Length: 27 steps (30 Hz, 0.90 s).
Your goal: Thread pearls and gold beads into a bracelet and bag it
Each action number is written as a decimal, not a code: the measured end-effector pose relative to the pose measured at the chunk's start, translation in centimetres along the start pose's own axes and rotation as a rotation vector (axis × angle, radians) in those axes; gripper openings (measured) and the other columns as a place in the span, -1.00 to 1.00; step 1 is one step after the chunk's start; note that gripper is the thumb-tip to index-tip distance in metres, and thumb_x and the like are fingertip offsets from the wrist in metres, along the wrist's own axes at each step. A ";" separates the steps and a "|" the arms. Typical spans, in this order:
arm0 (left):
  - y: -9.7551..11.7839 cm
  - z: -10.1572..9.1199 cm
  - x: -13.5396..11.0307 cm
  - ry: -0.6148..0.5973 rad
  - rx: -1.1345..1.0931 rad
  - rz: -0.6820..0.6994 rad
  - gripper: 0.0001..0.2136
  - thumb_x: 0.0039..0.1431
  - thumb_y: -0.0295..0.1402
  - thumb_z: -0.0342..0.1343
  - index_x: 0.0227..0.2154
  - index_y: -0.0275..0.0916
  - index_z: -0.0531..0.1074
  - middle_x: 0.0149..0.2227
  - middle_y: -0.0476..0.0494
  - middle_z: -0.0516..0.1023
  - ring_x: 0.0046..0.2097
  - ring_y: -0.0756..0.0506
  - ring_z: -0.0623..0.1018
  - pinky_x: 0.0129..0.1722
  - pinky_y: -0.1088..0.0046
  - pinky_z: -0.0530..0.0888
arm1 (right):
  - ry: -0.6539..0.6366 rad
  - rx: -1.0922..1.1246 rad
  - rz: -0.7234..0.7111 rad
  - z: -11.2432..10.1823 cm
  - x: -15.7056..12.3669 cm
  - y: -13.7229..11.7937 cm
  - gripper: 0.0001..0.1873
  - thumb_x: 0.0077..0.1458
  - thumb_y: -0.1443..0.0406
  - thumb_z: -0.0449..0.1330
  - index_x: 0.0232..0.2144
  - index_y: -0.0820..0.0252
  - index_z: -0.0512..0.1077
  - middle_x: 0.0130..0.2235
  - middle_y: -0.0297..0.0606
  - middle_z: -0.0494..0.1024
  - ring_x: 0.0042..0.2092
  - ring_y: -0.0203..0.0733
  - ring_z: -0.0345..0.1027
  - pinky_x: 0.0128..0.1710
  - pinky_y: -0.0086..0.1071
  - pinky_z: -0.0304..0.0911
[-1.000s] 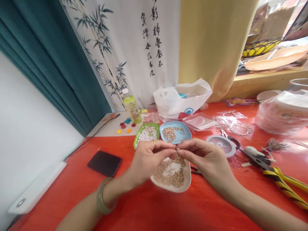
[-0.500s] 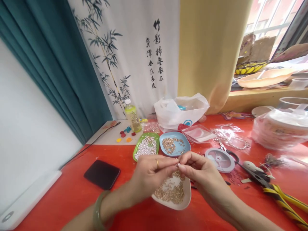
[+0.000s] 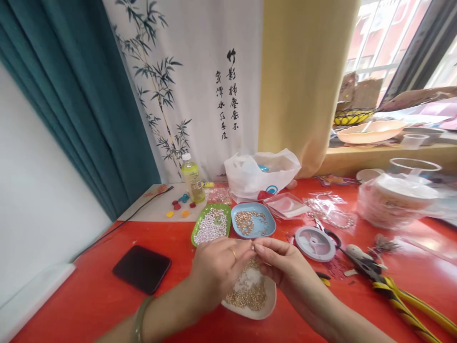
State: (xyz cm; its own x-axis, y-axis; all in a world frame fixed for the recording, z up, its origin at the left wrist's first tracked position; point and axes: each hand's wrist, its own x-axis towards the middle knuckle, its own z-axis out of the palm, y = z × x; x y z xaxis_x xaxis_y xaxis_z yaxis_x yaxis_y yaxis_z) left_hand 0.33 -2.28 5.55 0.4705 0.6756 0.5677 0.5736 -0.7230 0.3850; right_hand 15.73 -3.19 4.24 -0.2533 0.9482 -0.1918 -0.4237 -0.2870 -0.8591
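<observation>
My left hand and my right hand meet fingertip to fingertip above a white dish of small gold beads. Pinched where the fingertips join is a tiny whitish pearl bead. Whether a thread or wire runs through it is too small to make out. Just beyond the hands, a green tray holds white pearl beads. Beside it, a blue tray has gold beads lying in it.
A black phone lies left on the red table. To the right are a grey spool, scissors and yellow-black pliers. Behind stand a bottle, a white plastic bag and a bagged tub.
The view has shifted, so the table things appear a little further left and lower. Both hands stay pinched together over the dish, with the fingertips slightly re-set around the bead.
</observation>
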 end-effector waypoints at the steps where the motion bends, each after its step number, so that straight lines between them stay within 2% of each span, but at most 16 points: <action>1: -0.1 0.0 0.1 -0.011 -0.007 -0.012 -0.76 0.14 -0.37 -0.07 -0.30 -0.29 0.50 -0.51 -0.16 0.52 -0.49 -0.03 0.45 -0.48 0.48 0.36 | -0.006 -0.041 -0.003 0.0 -0.1 -0.3 -0.84 -0.17 0.24 0.29 -0.50 0.23 0.49 -0.50 -0.39 0.40 -0.51 -0.49 0.19 -0.49 -0.61 0.15; 3: -0.3 0.1 0.3 -0.034 -0.089 -0.083 -0.75 0.13 -0.34 -0.06 -0.34 -0.28 0.52 -0.53 -0.15 0.51 -0.50 -0.02 0.45 -0.49 0.49 0.36 | -0.001 -0.174 -0.037 0.0 -0.4 -1.1 -0.83 -0.09 0.21 0.22 -0.45 0.19 0.48 -0.50 -0.39 0.40 -0.49 -0.45 0.21 -0.47 -0.57 0.16; 5: -0.6 0.3 0.6 -0.041 -0.242 -0.203 -0.77 0.09 -0.30 -0.01 -0.37 -0.25 0.53 -0.50 -0.14 0.53 -0.48 -0.03 0.46 -0.47 0.49 0.37 | 0.011 -0.406 -0.121 -0.4 -0.9 -2.2 -0.82 -0.02 0.20 0.15 -0.40 0.17 0.46 -0.47 -0.36 0.43 -0.45 -0.39 0.25 -0.43 -0.52 0.19; 9: -1.7 1.2 1.0 -0.060 -0.578 -0.501 -0.76 -0.03 -0.24 0.10 -0.35 -0.26 0.52 -0.44 -0.14 0.56 -0.45 -0.03 0.47 -0.48 0.50 0.39 | 0.006 -1.099 -0.350 -3.2 -2.6 -3.2 -0.81 0.06 0.23 0.04 -0.41 0.14 0.43 -0.36 -0.26 0.48 -0.31 -0.23 0.33 -0.32 -0.37 0.26; 12: -2.5 1.9 1.2 -0.087 -0.730 -0.618 -0.72 -0.08 -0.22 0.13 -0.33 -0.30 0.52 -0.61 -0.08 0.48 -0.58 0.04 0.37 -0.58 0.55 0.32 | 0.072 -1.572 -0.368 -6.6 -4.2 -1.7 -0.71 0.07 0.19 0.01 -0.21 0.15 0.41 -0.13 -0.11 0.45 -0.15 -0.06 0.34 -0.20 -0.15 0.27; 14: -2.9 2.2 1.3 -0.075 -0.794 -0.622 -0.71 -0.10 -0.22 0.15 -0.34 -0.32 0.52 -0.67 -0.04 0.42 -0.61 0.07 0.32 -0.59 0.57 0.29 | 0.071 -1.798 -0.376 -9.0 -4.9 0.1 -0.52 0.00 0.06 0.05 -0.10 0.23 0.37 -0.04 0.00 0.40 -0.04 0.09 0.27 -0.11 -0.01 0.22; 16: -3.1 2.4 1.3 -0.069 -0.835 -0.610 -0.72 -0.10 -0.23 0.15 -0.34 -0.31 0.52 -0.69 -0.02 0.39 -0.62 0.08 0.29 -0.59 0.57 0.28 | 0.034 -1.942 -0.429 -10.9 -5.2 1.9 -0.39 -0.07 -0.03 0.07 -0.05 0.24 0.34 0.00 0.04 0.36 0.01 0.15 0.22 -0.10 0.01 0.22; 19: -3.1 2.4 1.3 -0.076 -0.855 -0.574 -0.74 -0.09 -0.23 0.14 -0.35 -0.28 0.52 -0.67 -0.01 0.39 -0.62 0.09 0.28 -0.59 0.58 0.28 | 0.059 -2.052 -0.538 -12.3 -5.0 3.6 -0.40 -0.03 -0.02 0.03 -0.02 0.21 0.32 0.01 0.02 0.36 0.01 0.13 0.22 -0.12 -0.05 0.28; 23: -2.9 2.4 1.3 -0.079 -0.842 -0.544 -0.74 -0.07 -0.25 0.13 -0.33 -0.28 0.51 -0.61 -0.03 0.42 -0.61 0.10 0.27 -0.58 0.58 0.26 | 0.154 -2.017 -0.555 -11.9 -4.6 3.4 -0.53 0.06 0.08 -0.05 -0.18 0.28 0.43 -0.17 0.11 0.47 -0.13 0.20 0.33 -0.20 0.07 0.26; 25: -2.9 2.3 1.3 -0.085 -0.838 -0.537 -0.74 -0.06 -0.25 0.12 -0.32 -0.29 0.51 -0.64 -0.01 0.39 -0.61 0.10 0.26 -0.59 0.59 0.24 | 0.216 -1.794 -0.475 -11.2 -4.6 2.5 -0.56 0.04 0.07 -0.05 -0.27 0.23 0.47 -0.26 0.08 0.50 -0.19 0.21 0.35 -0.20 0.11 0.23; 27: -2.8 2.2 1.3 -0.091 -0.845 -0.529 -0.73 -0.05 -0.25 0.12 -0.31 -0.30 0.51 -0.67 0.01 0.35 -0.61 0.10 0.25 -0.59 0.59 0.24 | 0.285 -1.397 -0.343 -10.4 -4.8 1.5 -0.61 -0.02 0.04 0.00 -0.32 0.11 0.47 -0.23 0.00 0.49 -0.16 0.17 0.35 -0.15 0.03 0.23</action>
State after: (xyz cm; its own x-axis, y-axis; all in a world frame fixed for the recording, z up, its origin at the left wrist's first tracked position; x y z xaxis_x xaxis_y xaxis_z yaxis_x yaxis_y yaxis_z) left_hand 0.82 0.97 3.57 0.3625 0.9230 0.1291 0.0760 -0.1673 0.9830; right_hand 25.35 -6.72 -1.02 -0.0689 0.9831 0.1697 0.7841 0.1586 -0.6000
